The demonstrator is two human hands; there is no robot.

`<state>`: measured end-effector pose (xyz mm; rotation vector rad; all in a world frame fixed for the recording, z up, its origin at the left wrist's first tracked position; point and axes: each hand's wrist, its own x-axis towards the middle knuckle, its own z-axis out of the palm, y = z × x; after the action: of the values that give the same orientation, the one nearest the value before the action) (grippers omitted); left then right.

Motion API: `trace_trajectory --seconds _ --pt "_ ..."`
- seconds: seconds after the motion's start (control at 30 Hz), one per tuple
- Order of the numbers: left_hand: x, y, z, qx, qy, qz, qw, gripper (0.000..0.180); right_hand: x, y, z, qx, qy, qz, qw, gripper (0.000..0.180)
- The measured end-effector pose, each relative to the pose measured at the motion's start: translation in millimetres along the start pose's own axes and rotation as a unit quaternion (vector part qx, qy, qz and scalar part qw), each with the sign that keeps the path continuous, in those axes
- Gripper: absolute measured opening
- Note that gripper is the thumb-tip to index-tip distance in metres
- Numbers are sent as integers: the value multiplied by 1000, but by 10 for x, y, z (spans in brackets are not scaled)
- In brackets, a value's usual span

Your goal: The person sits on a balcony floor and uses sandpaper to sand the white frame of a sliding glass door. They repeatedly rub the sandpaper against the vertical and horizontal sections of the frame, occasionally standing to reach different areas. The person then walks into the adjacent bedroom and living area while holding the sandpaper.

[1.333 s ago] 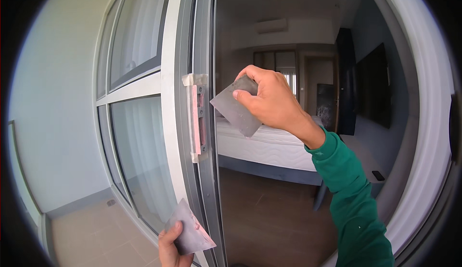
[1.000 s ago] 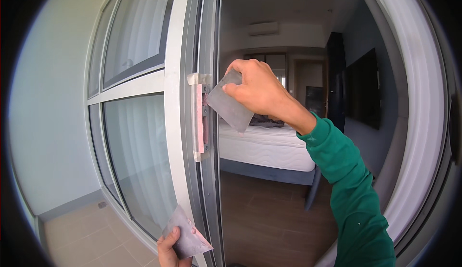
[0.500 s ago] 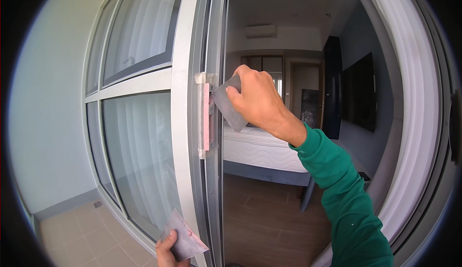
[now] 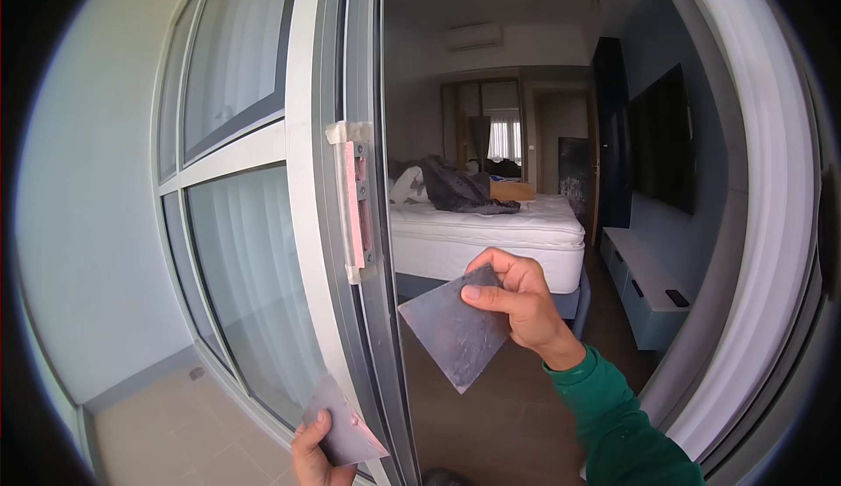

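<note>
Right hand (image 4: 519, 300), grasping a grey blade (image 4: 451, 328), sits lower than earlier, withdrawn from the lock plate (image 4: 362, 190) on the frame (image 4: 375, 328). Left hand (image 4: 313, 453) grips a second blade (image 4: 333, 429) bearing pink paste (image 4: 366, 432). Tape (image 4: 352, 130) borders the lock plate; bed (image 4: 491, 241) beyond.

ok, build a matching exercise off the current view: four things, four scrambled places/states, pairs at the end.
Things
1. left hand
2. right hand
3. pink strip
4. mattress

Places/states
A. white, inside the room
B. on the grey door frame
C. holding the lower grey plate
D. holding the upper grey plate

Pairs: 1-C, 2-D, 3-B, 4-A
</note>
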<state>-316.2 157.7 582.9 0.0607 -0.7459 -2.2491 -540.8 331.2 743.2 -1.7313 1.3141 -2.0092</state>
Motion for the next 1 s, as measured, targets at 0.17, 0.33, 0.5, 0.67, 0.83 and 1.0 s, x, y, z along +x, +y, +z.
trace_trajectory --seconds 0.17,0.33,0.5,0.67,0.83,1.0 --pt "173 -183 69 -18 -53 -50 997 42 -398 1084 264 483 -112 247 832 18" --pt "266 -544 648 58 28 -9 998 43 -619 1520 413 592 -133 257 752 22" --pt "239 -389 691 143 65 57 986 42 -844 1849 313 548 -73 295 779 20" --pt "278 -202 658 131 22 119 984 37 -836 1502 -146 427 168 299 837 10" --pt "352 -127 733 177 85 245 949 39 -818 1285 -156 303 188 204 912 18" --pt "365 -97 679 199 95 319 922 35 -837 1055 6 298 166 141 930 20"
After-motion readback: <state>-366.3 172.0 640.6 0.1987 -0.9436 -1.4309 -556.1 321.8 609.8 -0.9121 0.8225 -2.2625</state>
